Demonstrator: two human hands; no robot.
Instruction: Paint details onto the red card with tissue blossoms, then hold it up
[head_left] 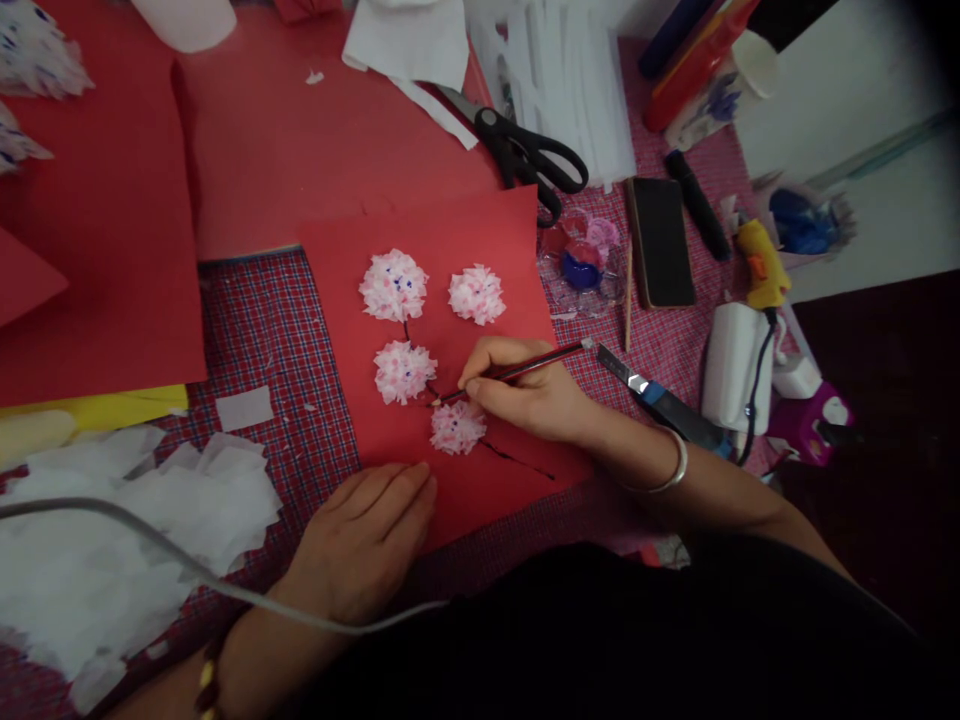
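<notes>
A red-and-black striped pencil (536,362) is gripped in my right hand (525,390), its point down on a sheet of red paper (510,235) between two pink-and-white tissue paper flowers. One of these flowers (405,371) sits just left of the tip, the other (457,428) just below it. Two more flowers, one speckled blue (394,285) and one paler (478,294), are higher on the sheet. Dark lines run between some flowers and toward the lower right. My left hand (375,535) lies flat across the sheet's lower left edge, fingers stretched out.
Black-handled scissors (525,150) lie beyond the sheet. To the right are a clear paint palette (581,265), a phone (661,243), a box cutter (675,410) and a yellow glue gun (761,265). White tissue squares (150,530) are heaped at left, a grey cable (187,565) crossing them.
</notes>
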